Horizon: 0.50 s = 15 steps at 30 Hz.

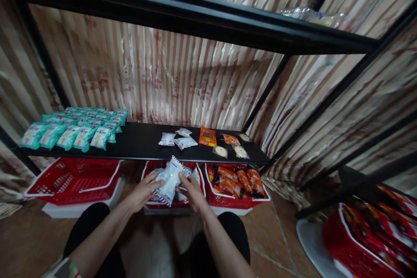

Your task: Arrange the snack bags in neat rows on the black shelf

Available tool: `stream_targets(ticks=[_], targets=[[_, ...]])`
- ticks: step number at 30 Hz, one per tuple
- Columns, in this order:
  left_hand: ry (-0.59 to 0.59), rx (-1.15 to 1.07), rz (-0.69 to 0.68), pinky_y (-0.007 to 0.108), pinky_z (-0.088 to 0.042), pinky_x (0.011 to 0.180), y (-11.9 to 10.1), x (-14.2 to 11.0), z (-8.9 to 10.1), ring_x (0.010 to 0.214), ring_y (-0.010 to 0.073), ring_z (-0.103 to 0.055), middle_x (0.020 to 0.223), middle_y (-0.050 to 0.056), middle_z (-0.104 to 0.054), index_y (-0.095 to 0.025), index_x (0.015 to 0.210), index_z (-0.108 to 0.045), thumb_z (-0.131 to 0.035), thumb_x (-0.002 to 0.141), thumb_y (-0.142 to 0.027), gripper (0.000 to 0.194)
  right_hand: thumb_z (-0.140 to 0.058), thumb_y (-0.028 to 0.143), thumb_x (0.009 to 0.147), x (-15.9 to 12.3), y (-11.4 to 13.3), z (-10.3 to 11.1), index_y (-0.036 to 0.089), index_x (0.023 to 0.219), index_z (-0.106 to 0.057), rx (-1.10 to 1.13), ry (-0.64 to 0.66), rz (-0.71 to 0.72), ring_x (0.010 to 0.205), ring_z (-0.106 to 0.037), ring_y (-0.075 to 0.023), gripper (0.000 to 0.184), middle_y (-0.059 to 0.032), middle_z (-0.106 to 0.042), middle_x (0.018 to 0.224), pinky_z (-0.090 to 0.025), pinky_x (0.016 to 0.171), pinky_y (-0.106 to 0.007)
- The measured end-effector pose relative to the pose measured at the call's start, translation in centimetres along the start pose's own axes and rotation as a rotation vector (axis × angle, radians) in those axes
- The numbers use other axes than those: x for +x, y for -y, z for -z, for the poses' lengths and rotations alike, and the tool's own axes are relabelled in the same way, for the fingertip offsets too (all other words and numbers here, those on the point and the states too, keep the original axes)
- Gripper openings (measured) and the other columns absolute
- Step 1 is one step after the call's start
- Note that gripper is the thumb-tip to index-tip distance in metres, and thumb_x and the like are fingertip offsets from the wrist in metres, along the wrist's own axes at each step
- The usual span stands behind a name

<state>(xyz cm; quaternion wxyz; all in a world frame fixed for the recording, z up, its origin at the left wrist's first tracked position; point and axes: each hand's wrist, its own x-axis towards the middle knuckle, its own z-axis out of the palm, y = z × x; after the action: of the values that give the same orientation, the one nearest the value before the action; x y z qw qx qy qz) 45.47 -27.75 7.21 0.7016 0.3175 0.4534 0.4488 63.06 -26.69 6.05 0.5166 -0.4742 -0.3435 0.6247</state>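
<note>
Between my left hand [143, 192] and my right hand [193, 189] is a white snack packet [170, 177] with red-and-blue striped ends. Both hands are closed on its sides, fingers on the left edge and the right edge. They hold it tilted over the middle red basket [201, 177], where more white packets lie partly hidden beneath. On the black shelf [143, 141] just beyond, a few similar white packets [185, 142] lie in a loose group.
Teal packets [80, 128] stand in rows at the shelf's left, above a red basket [81, 178]. At right lie an orange packet [207, 136] and round pale snacks [220, 152]. Orange packets [230, 186] fill another basket. A black upper shelf [182, 13] crosses overhead.
</note>
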Motion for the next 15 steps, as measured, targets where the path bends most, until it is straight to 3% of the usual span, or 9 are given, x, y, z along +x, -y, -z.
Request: stream_targets(ticks=[4,6,12,15], targets=[[0.142,0.020,0.041,0.024,-0.048,0.065,-0.5,2.1,-0.5,0.076,0.0166,-0.064,0.093,0.008,-0.069,-0.014,0.096,-0.062,-0.081,0.053,-0.028,0.050,-0.078,0.043,0.055,0.4,0.1,1.3,0.017,0.087,-0.063,0.090,-0.062,-0.008,0.072,-0.060,-0.0126,0.044,-0.0033,-0.066,0.085,-0.052,0.064,-0.025],[0.158,-0.002,0.040,0.025,-0.049,0.065,-0.5,2.9,-0.5,0.076,0.0168,-0.064,0.092,0.009,-0.068,-0.014,0.097,-0.062,-0.082,0.053,-0.026,0.050,-0.078,0.041,0.055,0.6,0.0,1.5,0.016,0.085,-0.064,0.118,-0.101,-0.023,0.071,-0.061,-0.0126,0.042,-0.0038,-0.067,0.085,-0.051,0.062,-0.024],[-0.017,-0.140,0.003,0.026,-0.052,0.063,-0.5,5.0,-0.5,0.070,0.0161,-0.064,0.084,0.007,-0.068,-0.012,0.095,-0.060,-0.077,0.060,-0.018,0.040,-0.080,0.038,0.053,2.3,0.1,0.8,0.017,0.080,-0.063,0.156,-0.196,0.000,0.062,-0.060,-0.0099,0.037,-0.0016,-0.068,0.077,-0.049,0.056,-0.020],[-0.030,-0.214,-0.007,0.027,-0.053,0.064,-0.9,6.0,-0.3,0.068,0.0160,-0.065,0.080,0.009,-0.069,-0.010,0.093,-0.060,-0.072,0.067,-0.016,0.029,-0.080,0.037,0.052,3.5,0.2,-0.1,0.017,0.079,-0.063,0.151,-0.211,0.019,0.061,-0.059,-0.0094,0.037,-0.0010,-0.067,0.076,-0.048,0.054,-0.019]])
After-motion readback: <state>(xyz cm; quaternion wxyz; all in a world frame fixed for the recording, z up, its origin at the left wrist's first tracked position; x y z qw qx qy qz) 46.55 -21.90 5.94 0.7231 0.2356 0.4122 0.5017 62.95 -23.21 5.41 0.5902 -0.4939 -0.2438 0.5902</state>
